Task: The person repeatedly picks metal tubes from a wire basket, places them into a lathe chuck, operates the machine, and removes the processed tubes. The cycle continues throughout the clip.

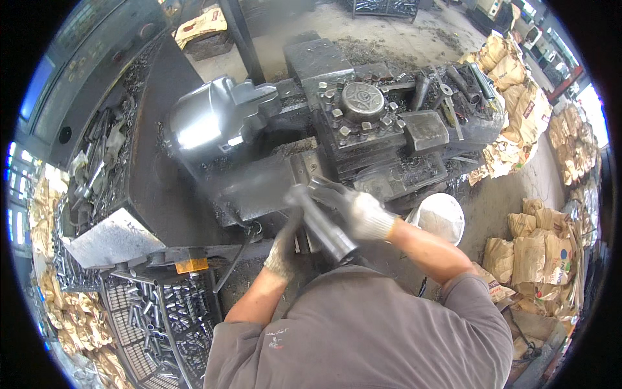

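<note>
A shiny metal cylinder (329, 233) slants in front of my body, its upper end blurred by motion. My left hand (284, 249), in a whitish glove with dark, dirty fingers, closes on it from the left near the upper end. Over its right side reaches my right hand (364, 214), gloved the same way. The right fingers are smeared, so their grip cannot be made out. Beyond both hands stands a lathe with a large shiny chuck (210, 120) at the left. Its tool post (364, 107), ringed with square-headed bolts, is right of the chuck.
Metal rods, tubes and a wrench (448, 104) lie at the machine's right end. A white bucket (440, 217) stands right of my right arm. Lower left is a crate (116, 311) of small metal tubes. Stacked brown sacks (531, 253) stand at the right. Dark shavings litter the machine.
</note>
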Tool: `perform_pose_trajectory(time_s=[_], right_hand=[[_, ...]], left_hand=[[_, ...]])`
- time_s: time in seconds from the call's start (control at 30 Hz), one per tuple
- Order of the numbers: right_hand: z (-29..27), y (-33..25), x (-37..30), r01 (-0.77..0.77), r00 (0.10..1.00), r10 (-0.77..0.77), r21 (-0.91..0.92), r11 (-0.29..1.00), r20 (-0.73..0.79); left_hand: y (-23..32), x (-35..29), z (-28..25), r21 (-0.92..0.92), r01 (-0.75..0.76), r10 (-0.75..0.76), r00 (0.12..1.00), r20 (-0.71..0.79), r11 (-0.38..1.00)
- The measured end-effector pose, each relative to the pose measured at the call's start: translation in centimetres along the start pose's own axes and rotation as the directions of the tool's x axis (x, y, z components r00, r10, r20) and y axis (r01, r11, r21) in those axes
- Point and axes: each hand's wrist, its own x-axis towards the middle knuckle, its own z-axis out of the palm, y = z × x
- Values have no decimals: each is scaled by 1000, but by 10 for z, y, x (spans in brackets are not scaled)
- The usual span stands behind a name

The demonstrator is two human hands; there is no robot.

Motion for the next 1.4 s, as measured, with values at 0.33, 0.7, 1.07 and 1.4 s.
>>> perform_pose_trajectory(time_s=[0.33,0.7,1.07,1.4], right_hand=[[-3,8,54,-434,901,378,403,806,213],[-70,-48,69,-245,969,154,730,638,191],[-173,62,294,323,944,-201,-856,403,261],[-74,154,345,181,808,10,-264,947,589]], left_hand=[[40,52,-52,-69,-374,375,927,5,925],[35,112,-30,636,-411,233,908,348,652],[92,167,0,634,-682,830,546,111,364],[-26,13,-198,294,-529,581,531,-617,796]])
